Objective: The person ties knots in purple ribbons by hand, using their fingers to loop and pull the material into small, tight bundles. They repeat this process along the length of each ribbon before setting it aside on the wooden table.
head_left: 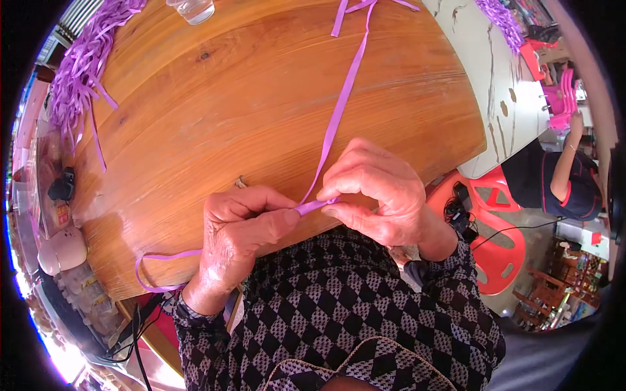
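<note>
Both hands meet over the near edge of the wooden table, holding one purple ribbon. Thumb and fingers of my left hand pinch the ribbon from the left. My right hand pinches the short, folded or rolled end between thumb and forefinger. From between the hands a long length runs away across the table toward loose purple strips at the far edge. Another ribbon length curls out to the left behind my left wrist; whether it is the same piece is hidden by the hand.
Bunches of purple ribbon hang at the far left and lie on a white marbled table at far right. A clear cup stands at the back. Right of me are a red plastic stool and another person.
</note>
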Tool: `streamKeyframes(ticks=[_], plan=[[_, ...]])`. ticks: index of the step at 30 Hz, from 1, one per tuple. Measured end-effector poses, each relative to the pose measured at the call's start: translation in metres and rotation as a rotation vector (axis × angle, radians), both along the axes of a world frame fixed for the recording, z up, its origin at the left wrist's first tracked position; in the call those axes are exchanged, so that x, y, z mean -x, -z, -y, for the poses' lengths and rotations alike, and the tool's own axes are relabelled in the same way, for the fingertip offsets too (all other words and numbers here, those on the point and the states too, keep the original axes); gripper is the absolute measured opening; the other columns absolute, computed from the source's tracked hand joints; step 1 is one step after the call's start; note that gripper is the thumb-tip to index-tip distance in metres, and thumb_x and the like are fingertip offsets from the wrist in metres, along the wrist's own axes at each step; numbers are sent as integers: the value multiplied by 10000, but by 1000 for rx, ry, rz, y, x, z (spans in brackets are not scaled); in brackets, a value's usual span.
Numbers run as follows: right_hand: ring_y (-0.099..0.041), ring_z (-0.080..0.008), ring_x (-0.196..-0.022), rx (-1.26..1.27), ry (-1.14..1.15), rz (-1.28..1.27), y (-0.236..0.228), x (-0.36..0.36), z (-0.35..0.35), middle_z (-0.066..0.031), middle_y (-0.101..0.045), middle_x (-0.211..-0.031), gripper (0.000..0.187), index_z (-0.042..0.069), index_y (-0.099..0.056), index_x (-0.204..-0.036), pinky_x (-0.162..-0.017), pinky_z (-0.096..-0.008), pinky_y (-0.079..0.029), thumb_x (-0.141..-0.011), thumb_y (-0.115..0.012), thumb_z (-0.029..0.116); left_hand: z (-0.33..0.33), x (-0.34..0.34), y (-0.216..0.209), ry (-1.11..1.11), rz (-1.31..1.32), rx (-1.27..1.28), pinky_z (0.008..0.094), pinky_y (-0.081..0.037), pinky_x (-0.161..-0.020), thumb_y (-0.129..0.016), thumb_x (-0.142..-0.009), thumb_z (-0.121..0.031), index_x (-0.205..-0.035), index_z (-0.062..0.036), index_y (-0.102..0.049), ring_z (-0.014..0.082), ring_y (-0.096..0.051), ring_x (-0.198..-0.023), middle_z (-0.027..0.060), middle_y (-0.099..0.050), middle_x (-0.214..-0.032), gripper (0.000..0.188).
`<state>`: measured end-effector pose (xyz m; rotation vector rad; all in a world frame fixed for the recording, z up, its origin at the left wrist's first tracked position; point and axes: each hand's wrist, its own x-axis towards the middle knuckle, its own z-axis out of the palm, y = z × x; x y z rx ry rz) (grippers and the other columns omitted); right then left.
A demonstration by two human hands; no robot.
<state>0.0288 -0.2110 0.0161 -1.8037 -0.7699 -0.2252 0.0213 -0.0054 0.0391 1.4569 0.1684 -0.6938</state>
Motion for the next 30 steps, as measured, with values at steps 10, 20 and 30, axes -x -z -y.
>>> streamKeyframes(ticks=[10, 20, 30], plan=[[-553, -220, -670, 17, 3, -52, 2, 1, -2, -66, -599, -743, 217, 28, -589, -791, -591, -313, -434, -636, -736, -10, 1, 1, -2, -10, 7, 19, 170, -295, -469, -636, -778, -58, -800, 23, -652, 20, -429, -535, -25, -559, -625, 85], [-540, -206, -589, -17, 40, -65, 5, 13, -4, -50, -595, -688, 212, 31, -560, -736, -525, -299, -420, -617, -707, -64, -4, 6, 1, 11, 154, -21, 196, -378, -518, -657, -750, -50, -770, 33, -657, 56, -499, -579, 8, -586, -639, 85], [-487, -145, -570, -196, -15, -351, 5, 17, 6, -82, -580, -685, 114, -12, -557, -731, -504, -259, -372, -673, -619, -88, -16, 2, -6, 128, 331, -72, 207, -397, -539, -657, -767, -59, -787, 31, -656, 75, -528, -605, 20, -595, -649, 93]])
